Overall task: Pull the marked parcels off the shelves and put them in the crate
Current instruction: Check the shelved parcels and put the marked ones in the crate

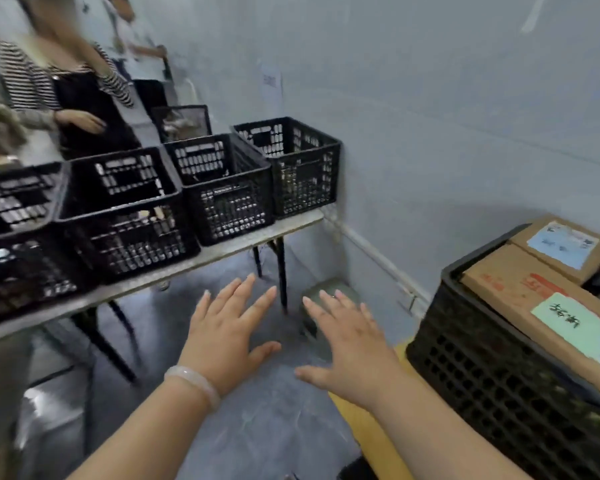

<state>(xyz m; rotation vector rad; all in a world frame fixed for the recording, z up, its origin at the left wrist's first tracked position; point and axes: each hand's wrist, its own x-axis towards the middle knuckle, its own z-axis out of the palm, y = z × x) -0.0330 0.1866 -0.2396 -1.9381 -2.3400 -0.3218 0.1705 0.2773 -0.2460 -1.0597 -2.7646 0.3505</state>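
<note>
My left hand (227, 336) and my right hand (347, 344) are held out palm down over the floor, fingers spread, holding nothing. A pale bracelet is on my left wrist. To the right stands a black crate (492, 375) holding two cardboard parcels: a large one (520, 292) with a pale green handwritten label and a smaller one (565, 249) with a blue label. My right hand is left of this crate, not touching it. No shelves are in view.
A folding table (222, 251) at left carries several black crates (222, 188). Two people stand behind it at the upper left. A small grey stool (329, 292) sits on the floor near the wall corner. A yellow surface (371, 431) lies under the right crate.
</note>
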